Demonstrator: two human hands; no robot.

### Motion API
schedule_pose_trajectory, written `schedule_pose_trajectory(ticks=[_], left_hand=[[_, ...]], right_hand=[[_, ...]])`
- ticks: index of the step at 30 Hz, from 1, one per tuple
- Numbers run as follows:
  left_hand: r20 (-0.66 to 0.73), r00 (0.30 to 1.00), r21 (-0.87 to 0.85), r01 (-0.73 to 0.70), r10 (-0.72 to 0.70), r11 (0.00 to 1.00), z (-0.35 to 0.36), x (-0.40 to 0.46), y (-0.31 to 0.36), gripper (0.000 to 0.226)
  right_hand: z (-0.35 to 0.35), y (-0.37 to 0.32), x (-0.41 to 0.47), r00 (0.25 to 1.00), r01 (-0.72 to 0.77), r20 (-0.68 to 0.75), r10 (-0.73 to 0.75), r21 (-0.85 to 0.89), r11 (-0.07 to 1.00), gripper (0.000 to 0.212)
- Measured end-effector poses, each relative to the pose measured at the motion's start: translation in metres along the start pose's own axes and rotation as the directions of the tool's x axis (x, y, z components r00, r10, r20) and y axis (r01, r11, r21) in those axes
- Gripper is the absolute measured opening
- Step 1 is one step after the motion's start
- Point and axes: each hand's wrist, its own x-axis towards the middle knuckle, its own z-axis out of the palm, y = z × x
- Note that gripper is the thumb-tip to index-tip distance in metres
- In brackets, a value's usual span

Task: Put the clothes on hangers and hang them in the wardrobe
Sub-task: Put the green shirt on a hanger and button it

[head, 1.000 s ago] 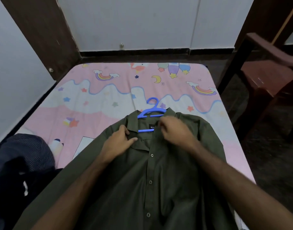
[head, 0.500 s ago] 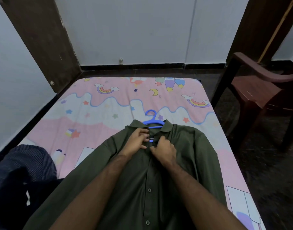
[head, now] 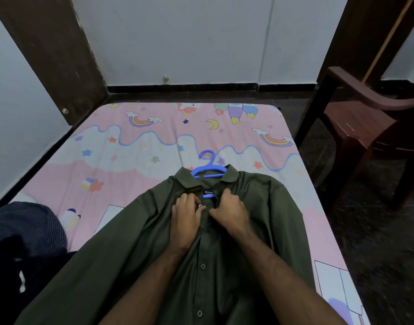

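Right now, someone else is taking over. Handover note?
Left hand: pinching the top button and placket edge of the green shirt.
Right hand: gripping the opposite placket edge, just below the collar.
Things: shirt lies front up on the bed; blue hanger is inside it, hook poking out past the collar.
Done: hanger inserted.
Left: fasten the top button, hang it in the wardrobe, then the dark clothes at left.

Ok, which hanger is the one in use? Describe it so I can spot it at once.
Start at the pink cartoon-print bedsheet, then find the dark olive button-up shirt spread across its middle. The blue plastic hanger sticks out of the shirt's collar, hook pointing away from the person; it is the only bright blue thing on the shirt.
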Motion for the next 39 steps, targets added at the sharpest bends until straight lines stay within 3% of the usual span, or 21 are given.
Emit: schedule_pose_trajectory(ticks=[2,4,6,8,10,12,14,18,21,28,35,39], left_hand=[[0.019,0.998,-0.009,0.064,-0.064,0.998,0.0,0.003,0.002,0.019],[0.056,0.989,-0.06,0.143,-0.14,0.988,-0.002,0.008,0.005,0.023],[0.096,0.969,-0.094,0.236,-0.227,0.967,-0.005,0.015,0.007,0.023],[0.153,0.927,-0.17,0.366,-0.343,0.915,-0.008,0.021,0.011,0.022],[0.242,0.856,-0.335,0.516,-0.457,0.789,-0.01,0.024,0.017,0.02],[0.339,0.79,-0.533,0.609,-0.511,0.587,-0.012,0.021,0.024,0.016],[0.372,0.778,-0.632,0.612,-0.507,0.475,-0.014,0.016,0.026,0.012],[0.348,0.822,-0.687,0.551,-0.452,0.474,-0.012,0.008,0.019,0.008],[0.324,0.849,-0.712,0.509,-0.417,0.483,-0.012,0.004,0.013,0.008],[0.272,0.875,-0.749,0.453,-0.4,0.482,-0.009,-0.004,0.009,0.008],[0.221,0.888,-0.776,0.411,-0.403,0.479,-0.002,-0.008,0.005,0.008],[0.21,0.895,-0.784,0.394,-0.393,0.479,0.0,-0.01,0.004,0.007]], right_hand=[[-0.004,0.003,0.003,1.0,-0.004,-0.001,0.004,0.019,1.0,0.026],[-0.007,0.015,0.007,0.997,-0.064,-0.019,0.069,0.203,0.977,0.014],[-0.007,0.029,0.007,0.988,-0.151,0.039,0.152,0.503,0.851,0.02],[-0.01,0.041,0.005,0.977,-0.209,0.124,0.171,0.693,0.69,0.03],[-0.012,0.044,0.002,0.974,-0.227,0.173,0.147,0.759,0.61,0.034],[-0.013,0.042,0.002,0.973,-0.231,0.194,0.127,0.778,0.583,0.033],[-0.011,0.039,0.003,0.973,-0.23,0.205,0.11,0.775,0.589,0.025],[-0.006,0.037,0.002,0.946,-0.298,0.323,0.038,0.814,0.499,0.012],[-0.005,0.03,0.002,0.942,-0.318,0.333,0.044,0.842,0.436,0.03],[0.017,0.009,0.002,0.986,-0.166,0.154,0.065,0.87,0.465,0.039],[0.038,0.023,-0.003,0.996,-0.053,0.025,0.087,0.941,0.335,0.009],[0.046,0.02,-0.003,0.99,-0.04,-0.02,0.139,0.907,0.419,0.023]])
